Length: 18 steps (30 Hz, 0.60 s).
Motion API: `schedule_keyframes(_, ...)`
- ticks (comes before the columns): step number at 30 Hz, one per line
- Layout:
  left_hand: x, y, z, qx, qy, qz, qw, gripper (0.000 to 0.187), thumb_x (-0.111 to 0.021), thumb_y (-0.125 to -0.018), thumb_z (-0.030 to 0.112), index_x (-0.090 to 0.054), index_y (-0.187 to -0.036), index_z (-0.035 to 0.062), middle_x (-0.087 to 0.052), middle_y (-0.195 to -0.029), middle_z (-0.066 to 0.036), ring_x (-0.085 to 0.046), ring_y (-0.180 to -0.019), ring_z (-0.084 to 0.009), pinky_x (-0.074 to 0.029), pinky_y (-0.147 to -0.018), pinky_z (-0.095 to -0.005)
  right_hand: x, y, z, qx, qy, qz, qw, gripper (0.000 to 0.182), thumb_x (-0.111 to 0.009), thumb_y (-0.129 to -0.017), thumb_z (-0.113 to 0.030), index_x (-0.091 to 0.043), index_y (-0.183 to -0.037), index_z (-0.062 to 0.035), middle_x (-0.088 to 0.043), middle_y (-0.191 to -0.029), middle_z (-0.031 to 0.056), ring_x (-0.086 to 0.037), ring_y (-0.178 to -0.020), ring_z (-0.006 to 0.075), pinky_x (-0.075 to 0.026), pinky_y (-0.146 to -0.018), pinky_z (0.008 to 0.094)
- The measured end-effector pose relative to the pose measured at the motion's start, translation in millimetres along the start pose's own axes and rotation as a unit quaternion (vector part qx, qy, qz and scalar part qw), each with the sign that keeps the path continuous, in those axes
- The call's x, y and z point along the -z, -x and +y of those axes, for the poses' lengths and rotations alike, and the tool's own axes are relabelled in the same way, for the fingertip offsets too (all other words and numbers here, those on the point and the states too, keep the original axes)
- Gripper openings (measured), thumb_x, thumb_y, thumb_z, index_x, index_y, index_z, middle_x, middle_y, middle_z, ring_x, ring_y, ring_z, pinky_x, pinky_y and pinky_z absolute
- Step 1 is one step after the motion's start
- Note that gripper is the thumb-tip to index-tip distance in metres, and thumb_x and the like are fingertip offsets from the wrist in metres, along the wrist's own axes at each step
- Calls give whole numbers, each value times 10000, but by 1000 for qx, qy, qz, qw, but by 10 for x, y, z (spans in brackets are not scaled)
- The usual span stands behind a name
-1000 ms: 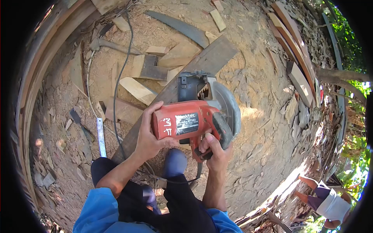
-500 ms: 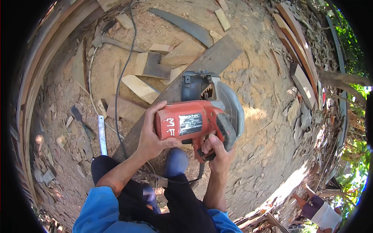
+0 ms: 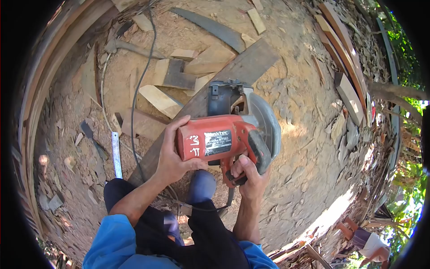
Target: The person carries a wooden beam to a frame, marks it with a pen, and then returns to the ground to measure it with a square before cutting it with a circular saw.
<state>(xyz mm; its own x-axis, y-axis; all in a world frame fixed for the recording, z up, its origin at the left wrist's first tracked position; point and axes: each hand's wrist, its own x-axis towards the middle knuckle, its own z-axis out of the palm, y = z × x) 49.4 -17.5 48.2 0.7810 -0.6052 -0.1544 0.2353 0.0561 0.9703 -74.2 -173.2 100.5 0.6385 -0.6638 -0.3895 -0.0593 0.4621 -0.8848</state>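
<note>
A red circular saw (image 3: 219, 138) with a grey blade guard sits over a dark wooden plank (image 3: 255, 62) that runs diagonally across the ground. My left hand (image 3: 172, 154) wraps around the rear end of the motor housing. The saw's handle is in the grip of my right hand (image 3: 251, 177), fingers curled near the trigger. Through the opening in the base plate (image 3: 219, 101) part of the blade area shows; in this view its teeth are not distinct. My shod foot (image 3: 201, 186) is beside the plank, below the saw.
Several wood offcuts (image 3: 161, 102) lie left of the plank. A handsaw (image 3: 210, 29) and a hammer (image 3: 134, 48) rest further out. A metal ruler (image 3: 117, 154) and a black cord (image 3: 142, 85) are at left. Timber (image 3: 345, 54) lines the right; another person (image 3: 369, 244) is at lower right.
The saw and both hands stay nearly in place, with a slight shift to the left. Teeth visible in the base opening earlier are no longer distinct. The other person has moved a little.
</note>
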Motion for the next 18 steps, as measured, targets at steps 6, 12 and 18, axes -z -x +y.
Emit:
schedule_keyframes(6, -18, -11, 25, 1, 14, 5, 1000, 1135, -915, -590, 488, -319, -1436, 21, -455, -1339, -144, -506, -1228, -221, -451, -1024, -366, 1, 1, 16, 4, 9, 4, 1000, 148, -691, -867, -132, -610, -850, -9, -554, -608, 17, -515, -537, 89, -389, -501, 240)
schedule_keyframes(12, 9, -30, -10, -3, 13, 4, 1000, 1123, -909, -599, 486, -322, -1438, 24, -466, -1331, -138, -513, -1220, -212, -458, -1017, -360, -15, -24, 10, 8, 19, 0, 1000, 147, -687, -870, -131, -610, -837, -10, -551, -603, 13, -509, -536, 85, -383, -500, 236)
schedule_keyframes(18, 43, -55, -22, -12, -24, 1, 1000, 1158, -899, -597, 519, -287, -1451, 33, -479, -1328, -137, -531, -1208, -209, -471, -1004, -357, -34, -27, -7, 8, 40, 0, 999, 146, -649, -870, -115, -573, -873, 9, -522, -606, 39, -493, -522, 117, -411, -516, 270)
